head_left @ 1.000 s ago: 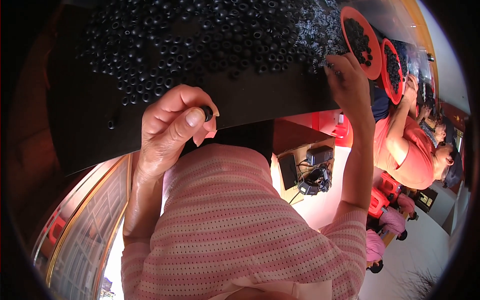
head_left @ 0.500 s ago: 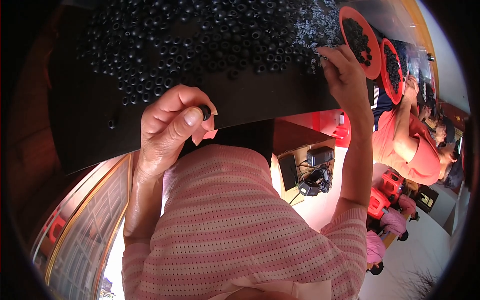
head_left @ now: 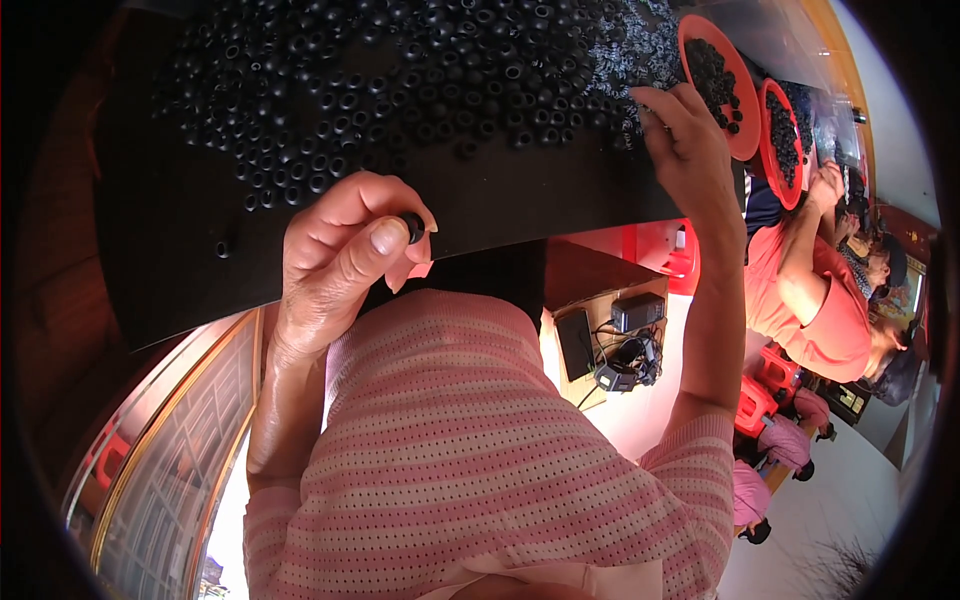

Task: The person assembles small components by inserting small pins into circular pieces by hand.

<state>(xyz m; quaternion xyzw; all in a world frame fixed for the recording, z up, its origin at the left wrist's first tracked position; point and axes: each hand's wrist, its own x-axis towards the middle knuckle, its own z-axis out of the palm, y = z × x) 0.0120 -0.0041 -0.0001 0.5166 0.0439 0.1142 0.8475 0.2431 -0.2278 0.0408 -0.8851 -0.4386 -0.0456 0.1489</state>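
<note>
My left hand point(head_left: 345, 255) pinched one black rubber ring point(head_left: 413, 226) at frame centre, my right hand point(head_left: 690, 150) reached, fingers loosely open, into the ring pile point(head_left: 420, 70) at upper right.

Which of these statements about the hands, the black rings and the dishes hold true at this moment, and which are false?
1. The left hand pinches a small black ring between thumb and fingers. True.
2. The right hand rests in the person's lap. False: it reaches up to the pile of black rings on the dark table.
3. The red dishes are empty. False: they hold black pieces.
4. The person wears a pink knitted top. True.
5. Another person in an orange-red shirt works to the right. True.
</note>
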